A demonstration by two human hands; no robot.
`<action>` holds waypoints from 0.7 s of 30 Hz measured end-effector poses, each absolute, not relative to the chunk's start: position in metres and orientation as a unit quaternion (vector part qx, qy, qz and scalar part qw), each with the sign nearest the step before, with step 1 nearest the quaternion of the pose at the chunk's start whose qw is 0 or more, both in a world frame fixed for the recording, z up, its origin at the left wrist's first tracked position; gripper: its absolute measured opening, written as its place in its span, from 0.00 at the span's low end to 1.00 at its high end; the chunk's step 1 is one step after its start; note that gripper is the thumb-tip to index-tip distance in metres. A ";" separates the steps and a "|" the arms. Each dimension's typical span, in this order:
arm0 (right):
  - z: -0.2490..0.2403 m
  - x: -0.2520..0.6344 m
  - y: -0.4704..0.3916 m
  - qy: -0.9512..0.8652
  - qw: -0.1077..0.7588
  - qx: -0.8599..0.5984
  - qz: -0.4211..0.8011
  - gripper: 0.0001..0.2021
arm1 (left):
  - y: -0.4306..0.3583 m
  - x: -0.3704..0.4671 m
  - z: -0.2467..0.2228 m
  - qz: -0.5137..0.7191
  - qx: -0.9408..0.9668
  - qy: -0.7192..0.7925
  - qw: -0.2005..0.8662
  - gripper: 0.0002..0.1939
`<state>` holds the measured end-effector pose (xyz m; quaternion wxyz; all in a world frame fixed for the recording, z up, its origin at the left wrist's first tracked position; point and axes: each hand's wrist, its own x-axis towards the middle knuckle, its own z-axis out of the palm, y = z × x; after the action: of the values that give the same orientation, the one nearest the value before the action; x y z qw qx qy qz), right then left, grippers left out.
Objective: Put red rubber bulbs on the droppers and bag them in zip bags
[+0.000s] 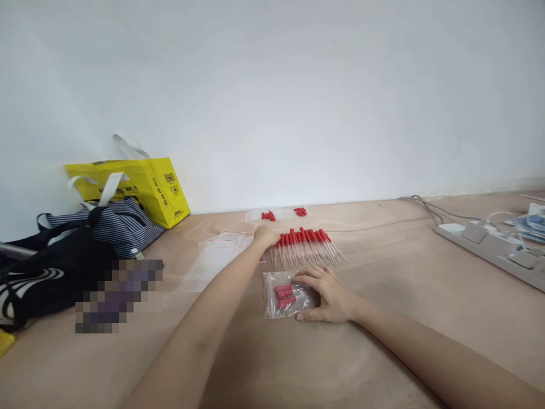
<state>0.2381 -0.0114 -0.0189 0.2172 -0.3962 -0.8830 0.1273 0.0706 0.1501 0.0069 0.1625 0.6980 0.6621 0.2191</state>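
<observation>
My right hand point(330, 296) lies spread, unclenched, on the clear bag point(271, 308) at six o'clock; left hand point(264, 236) near red-tipped sticks point(302, 234), bag's one o'clock, grip indeterminable; bag judged light, limp, slippery; best pinched over its red ends point(284, 297)

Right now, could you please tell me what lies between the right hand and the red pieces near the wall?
In the head view, a row of red-ended sticks lies between the right hand and those red pieces.
</observation>
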 end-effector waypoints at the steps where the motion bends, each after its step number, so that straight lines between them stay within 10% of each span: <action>1: -0.019 0.238 -0.011 -0.883 0.218 -0.396 0.128 0.33 | 0.151 0.073 0.007 0.222 0.696 0.662 0.166 0.14; 21: -0.022 0.240 -0.010 -0.883 0.221 -0.392 0.131 0.33 | 0.018 -0.032 0.005 0.566 0.563 0.523 0.298 0.23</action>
<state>0.2396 -0.0101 -0.0218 0.2205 -0.3922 -0.8834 0.1312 -0.0324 0.0180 0.0045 0.2975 0.5629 0.5234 0.5663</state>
